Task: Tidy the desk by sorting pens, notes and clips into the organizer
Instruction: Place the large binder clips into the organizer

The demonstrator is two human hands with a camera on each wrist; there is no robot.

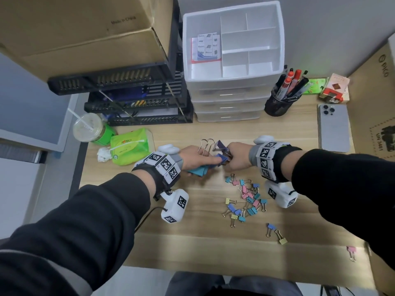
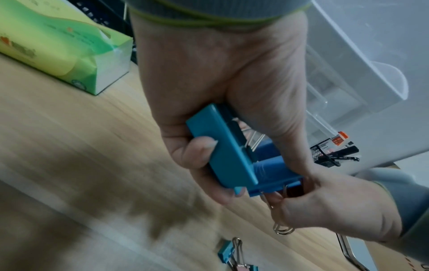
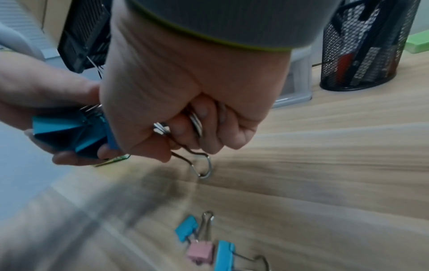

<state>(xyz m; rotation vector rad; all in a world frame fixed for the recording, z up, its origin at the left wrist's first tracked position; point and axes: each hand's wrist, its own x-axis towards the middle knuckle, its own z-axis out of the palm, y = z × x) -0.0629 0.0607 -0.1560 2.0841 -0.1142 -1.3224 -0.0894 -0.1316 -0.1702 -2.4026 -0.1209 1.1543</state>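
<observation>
Head view: both hands meet above the desk point(image 1: 192, 242), in front of the organizer point(image 1: 275, 39). Left hand point(image 1: 193, 155) closed around a bunch of big blue clips point(image 1: 197, 171), wire handles sticking up. Right hand point(image 1: 236, 155) closed on the other end of the same bunch. Small clips point(image 1: 249, 198) scattered just below, a few apart near the desk edge. Notes point(image 1: 206, 47) already in the organizer's left compartment; pens point(image 1: 288, 84) in a mesh cup point(image 1: 276, 106) beside it.

Left wrist view: fingers point(image 2: 197, 152) curled round a blue clip body point(image 2: 223, 146), thumb pressing from the other side.

Right wrist view: fingers point(image 3: 199, 119) curled, pinching wire handles point(image 3: 197, 165).

Risks, as a judgement: a sprung clip could snap on a finger if a handle slips; with two hands pulling, the bunch could come apart and drop among the small clips; a careless lift could knock some off the desk edge.
</observation>
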